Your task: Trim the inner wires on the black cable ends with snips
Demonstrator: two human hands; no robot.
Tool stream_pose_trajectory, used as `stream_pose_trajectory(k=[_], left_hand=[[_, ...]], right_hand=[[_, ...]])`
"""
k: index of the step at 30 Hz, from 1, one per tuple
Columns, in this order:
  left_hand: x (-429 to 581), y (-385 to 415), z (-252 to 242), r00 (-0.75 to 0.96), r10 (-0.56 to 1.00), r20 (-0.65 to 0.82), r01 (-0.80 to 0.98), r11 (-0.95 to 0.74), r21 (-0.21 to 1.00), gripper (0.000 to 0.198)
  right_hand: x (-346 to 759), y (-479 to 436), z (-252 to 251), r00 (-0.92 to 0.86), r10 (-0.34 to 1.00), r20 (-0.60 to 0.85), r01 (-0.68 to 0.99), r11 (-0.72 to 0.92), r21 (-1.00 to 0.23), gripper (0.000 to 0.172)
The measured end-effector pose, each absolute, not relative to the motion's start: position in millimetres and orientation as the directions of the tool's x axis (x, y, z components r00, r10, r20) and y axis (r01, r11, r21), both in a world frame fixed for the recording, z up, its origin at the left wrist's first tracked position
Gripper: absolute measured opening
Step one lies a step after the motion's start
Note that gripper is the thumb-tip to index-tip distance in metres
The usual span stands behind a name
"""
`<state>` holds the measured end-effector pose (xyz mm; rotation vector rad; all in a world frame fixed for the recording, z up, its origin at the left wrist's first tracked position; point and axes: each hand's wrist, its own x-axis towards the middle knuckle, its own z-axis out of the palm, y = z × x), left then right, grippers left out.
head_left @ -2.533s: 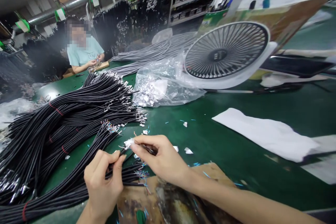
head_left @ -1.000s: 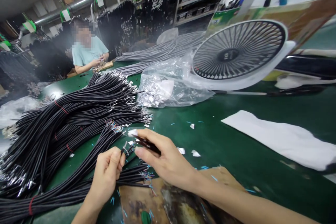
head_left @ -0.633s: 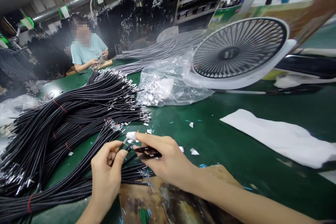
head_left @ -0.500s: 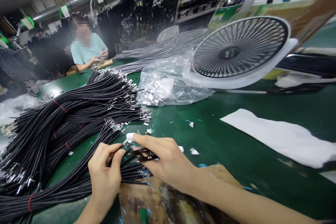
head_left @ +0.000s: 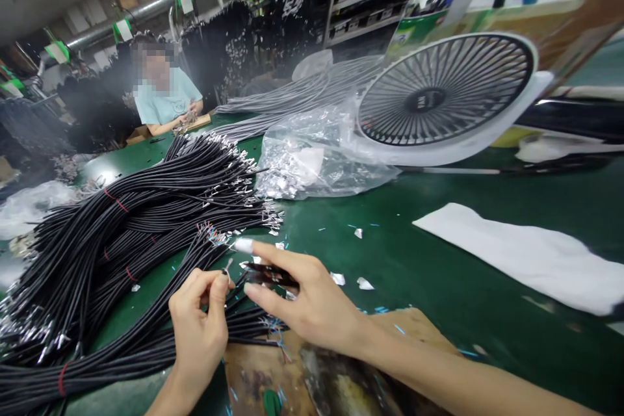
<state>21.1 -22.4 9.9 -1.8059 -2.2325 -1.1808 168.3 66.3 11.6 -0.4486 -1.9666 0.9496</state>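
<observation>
My left hand [head_left: 202, 318] pinches the end of a black cable between thumb and index finger, and a short bare silvery tip [head_left: 228, 266] sticks up from the grip. Just to its right, my right hand [head_left: 312, 296] holds a small dark hand tool [head_left: 270, 275] across the fingers; its exact kind is hard to make out. A white wrap [head_left: 244, 246] covers the tip of the right index finger, which stretches toward the cable end without touching it. Below and behind the hands runs a bundle of black cables [head_left: 146, 338] with coloured wire ends [head_left: 275, 325].
Large tied bundles of black cables [head_left: 146, 188] fill the left. Farther back are a clear plastic bag [head_left: 336, 175] of silvery scraps and a fan [head_left: 439, 97]. A white cloth [head_left: 511, 253] lies right, a worn board [head_left: 258, 370] in front. A person [head_left: 168, 101] sits across.
The right hand's fingers have drawn apart from the left hand's cable end, and its thumb has opened away from the index finger. The cable tip now shows uncovered above the left grip.
</observation>
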Motion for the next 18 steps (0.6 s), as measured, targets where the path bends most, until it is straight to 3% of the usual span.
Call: stream_pose_trajectory(k=[9, 18], left_hand=[[26.8, -26.2, -2.3, -0.321, 0.758, 0.567, 0.824, -0.072, 0.563, 0.023], [28.6, -29.4, 5.9, -0.312, 0.802, 0.509, 0.748, -0.122, 0.652, 0.017]], right_hand=[[168.3, 66.7, 12.8, -0.623, 0.589, 0.514, 0.062, 0.693, -0.718, 0.020], [169.8, 68.3, 12.9, -0.668, 0.613, 0.423, 0.144, 0.663, -0.735, 0.020]])
